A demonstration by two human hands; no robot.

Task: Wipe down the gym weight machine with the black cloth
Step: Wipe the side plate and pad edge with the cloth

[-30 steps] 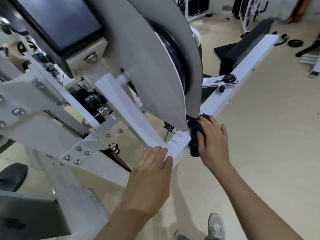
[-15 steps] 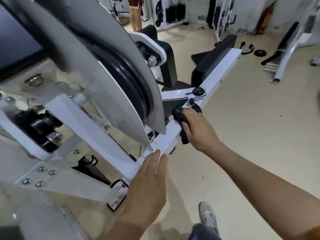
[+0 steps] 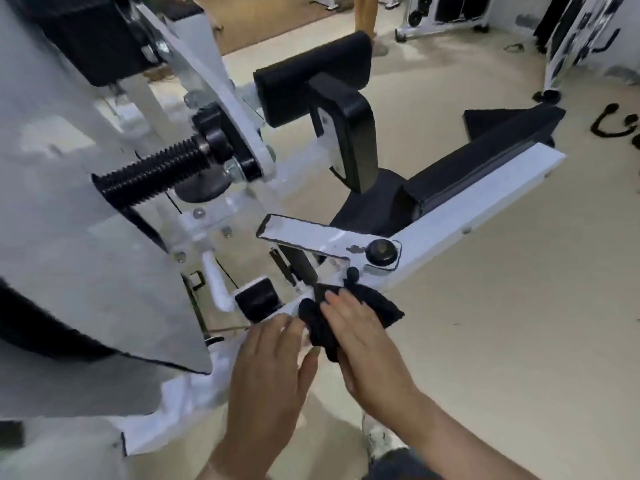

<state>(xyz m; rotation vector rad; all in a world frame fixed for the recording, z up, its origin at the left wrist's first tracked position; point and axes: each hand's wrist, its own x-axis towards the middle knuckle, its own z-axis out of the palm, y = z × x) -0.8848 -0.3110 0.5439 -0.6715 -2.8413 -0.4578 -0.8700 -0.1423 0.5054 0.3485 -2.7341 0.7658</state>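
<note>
The white weight machine fills the left and centre, with a long white beam running up to the right and a black knob at its joint. A bunched black cloth lies on the beam just below that knob. My right hand lies over the cloth and presses it onto the beam, fingers fairly straight. My left hand rests flat on the white beam right beside the cloth, fingers extended, its fingertips close to the cloth's left edge.
A large grey cover plate stands at the left, with a black threaded rod sticking out. Black pads sit behind the beam. Another person's legs and other gym machines stand at the back. Black handles lie on the beige floor.
My view has swung toward the beam's joint. My right hand has drawn the cloth back down the beam toward my left hand, so both hands now lie side by side.
</note>
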